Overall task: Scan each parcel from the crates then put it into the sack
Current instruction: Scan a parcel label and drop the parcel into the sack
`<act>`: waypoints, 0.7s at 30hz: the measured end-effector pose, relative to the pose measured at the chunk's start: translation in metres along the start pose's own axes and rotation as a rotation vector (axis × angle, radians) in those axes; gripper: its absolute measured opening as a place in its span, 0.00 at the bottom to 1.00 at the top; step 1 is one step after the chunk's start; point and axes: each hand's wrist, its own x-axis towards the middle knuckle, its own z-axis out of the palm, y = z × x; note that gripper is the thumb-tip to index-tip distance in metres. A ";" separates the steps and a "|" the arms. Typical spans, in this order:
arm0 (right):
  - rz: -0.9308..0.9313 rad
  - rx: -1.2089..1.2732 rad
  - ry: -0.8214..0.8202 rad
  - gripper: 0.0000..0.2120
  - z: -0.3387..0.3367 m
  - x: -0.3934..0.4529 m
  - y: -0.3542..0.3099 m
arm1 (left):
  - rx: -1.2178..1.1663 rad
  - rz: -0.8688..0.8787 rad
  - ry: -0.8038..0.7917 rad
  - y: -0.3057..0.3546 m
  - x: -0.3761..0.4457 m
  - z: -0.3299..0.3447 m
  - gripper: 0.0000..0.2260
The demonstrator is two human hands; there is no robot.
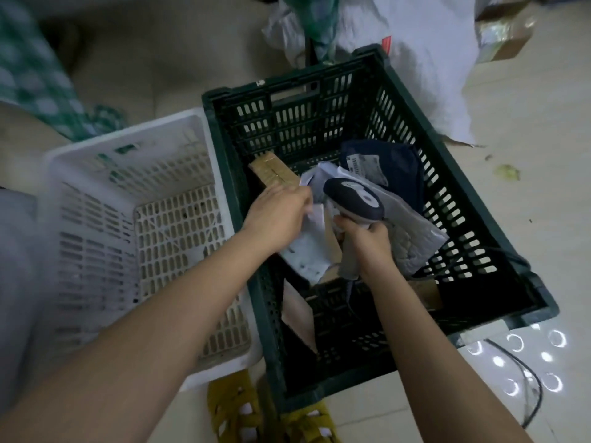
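Observation:
Inside the dark green crate (460, 199), my left hand (276, 215) grips a white plastic mailer parcel (308, 251) and holds it up. My right hand (367, 244) grips the handle of a grey and navy barcode scanner (355, 196), whose head points at the mailer. Other parcels lie in the crate: a navy bag with a white label (396, 167), a grey padded mailer (412, 238), a brown taped box (275, 172) and cardboard pieces (299, 311). A white sack (425, 59) lies on the floor behind the crate.
A white slatted crate (96, 199) stands left of the green one. Green checked fabric (35, 75) hangs at upper left. A cardboard box (505, 36) sits at top right. The scanner's cable (534, 391) trails over the tiled floor. Yellow sandals (236, 410) are at the bottom.

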 end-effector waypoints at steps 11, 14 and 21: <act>-0.381 -0.137 -0.192 0.16 0.019 -0.110 -0.084 | -0.598 -0.264 0.422 0.025 -0.110 -0.141 0.08; -0.444 -0.104 -0.182 0.13 0.026 -0.153 -0.103 | -0.681 -0.291 0.521 0.032 -0.148 -0.164 0.09; -0.561 -0.015 -0.284 0.15 0.027 -0.252 -0.120 | -1.007 -0.365 0.766 0.048 -0.244 -0.188 0.19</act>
